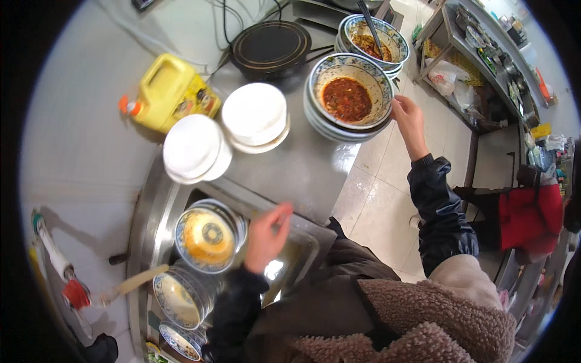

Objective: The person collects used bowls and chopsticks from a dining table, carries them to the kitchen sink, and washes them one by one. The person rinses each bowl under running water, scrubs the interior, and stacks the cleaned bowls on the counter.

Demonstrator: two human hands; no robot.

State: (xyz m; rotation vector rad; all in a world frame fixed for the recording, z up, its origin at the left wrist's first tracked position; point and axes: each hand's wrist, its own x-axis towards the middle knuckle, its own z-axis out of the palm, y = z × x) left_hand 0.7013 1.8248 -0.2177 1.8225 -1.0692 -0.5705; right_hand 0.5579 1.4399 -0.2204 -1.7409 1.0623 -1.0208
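My right hand point(407, 121) grips the rim of a blue-patterned bowl point(313, 86) at its right side. Dark red chili-oil leftovers point(347, 100) lie in that bowl, which tops a stack at the steel counter's edge. My left hand point(268, 238), blurred, hovers empty over the sink point(313, 245) with thumb and fingers apart. Left of it, stacked bowls stand in the sink; the top bowl point(193, 236) has orange residue. Below that, more stacked bowls point(174, 297) lean on their sides. Behind the gripped bowl, another stacked bowl point(399, 43) holds food scraps and dark chopsticks point(371, 27).
Two stacks of white bowls point(193, 145) point(254, 111) stand on the counter point(299, 168). Behind them are a yellow jug point(170, 93) and a black round lidded appliance point(272, 45) with cables. A wooden handle point(140, 279) juts over the sink's left rim. A person in red point(531, 215) is at right, near shelving.
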